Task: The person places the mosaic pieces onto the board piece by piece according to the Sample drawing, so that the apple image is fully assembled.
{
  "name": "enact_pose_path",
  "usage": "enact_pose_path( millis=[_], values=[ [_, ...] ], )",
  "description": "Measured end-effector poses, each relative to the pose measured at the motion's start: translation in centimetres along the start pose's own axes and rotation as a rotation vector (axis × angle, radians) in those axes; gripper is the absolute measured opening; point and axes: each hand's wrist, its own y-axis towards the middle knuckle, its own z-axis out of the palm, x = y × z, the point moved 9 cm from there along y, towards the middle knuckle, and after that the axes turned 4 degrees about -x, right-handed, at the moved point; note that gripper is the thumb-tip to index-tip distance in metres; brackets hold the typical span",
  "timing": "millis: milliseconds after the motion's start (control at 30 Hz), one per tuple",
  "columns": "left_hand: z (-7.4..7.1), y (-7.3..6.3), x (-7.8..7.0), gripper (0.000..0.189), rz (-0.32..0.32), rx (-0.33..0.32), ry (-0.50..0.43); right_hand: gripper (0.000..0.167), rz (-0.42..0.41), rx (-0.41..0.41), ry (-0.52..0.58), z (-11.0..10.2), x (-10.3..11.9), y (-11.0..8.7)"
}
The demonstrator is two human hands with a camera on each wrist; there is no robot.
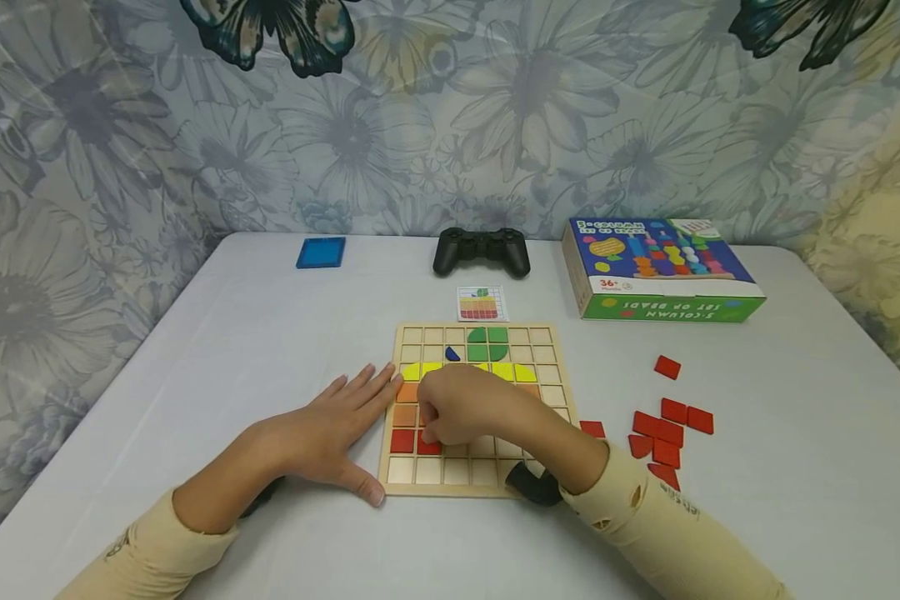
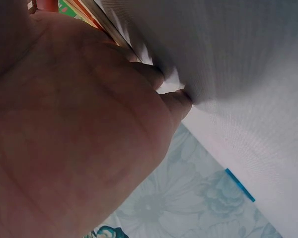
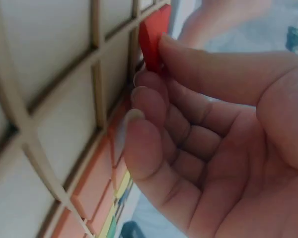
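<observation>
The right hand (image 1: 465, 408) reached across the board (image 1: 450, 492) with thumb and forefinger pinching a red tile (image 3: 156, 37), the other fingers curled in beneath. The tile stood at the lower red row, beside another red tile (image 1: 402, 441) that occupied the row's leftmost cell. The grip by its edge was judged suited to a thin piece between raised dividers; whether the tile sat fully in its cell could not be told.

The left hand (image 1: 330, 433) gripped nothing. Its fingers were spread along the board's left side, with the thumb near the lower corner, apparently to brace the board against sliding. The left wrist view showed two fingertips down on the tablecloth.

Green tiles (image 1: 497, 335), a yellow row (image 1: 525, 372) and orange tiles (image 1: 405, 414) lay within the grid; a dark blue piece (image 1: 452, 354) lay near the green ones. The card (image 1: 482, 304) lay just beyond the far edge, seemingly for easy sight, its grid printed in similar bands.

Loose red tiles (image 1: 647, 425) were scattered to the right, presumably for that hand's convenience. The controller (image 1: 482, 250), the box (image 1: 667, 275) and a blue tray (image 1: 321, 252) stood farther back, outside the working area.
</observation>
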Motion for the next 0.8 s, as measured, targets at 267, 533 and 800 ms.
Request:
enact_pose_path(
  millis=[267, 533, 800],
  values=[
    [-0.1, 0.0, -0.2, 0.136, 0.005, 0.007, -0.001, 0.031, -0.049, -0.094, -0.107, 0.0, 1.2, -1.0],
    [0.0, 0.0, 0.0, 0.137, -0.018, -0.001, 0.007, 0.028, -0.093, -0.096, -0.026, -0.4, 0.2, -4.0],
    [0.1, 0.2, 0.0, 0.138, -0.023, 0.009, -0.002, 0.017, 0.006, -0.097, 0.028, -4.1, -6.5, -8.8]
  ],
)
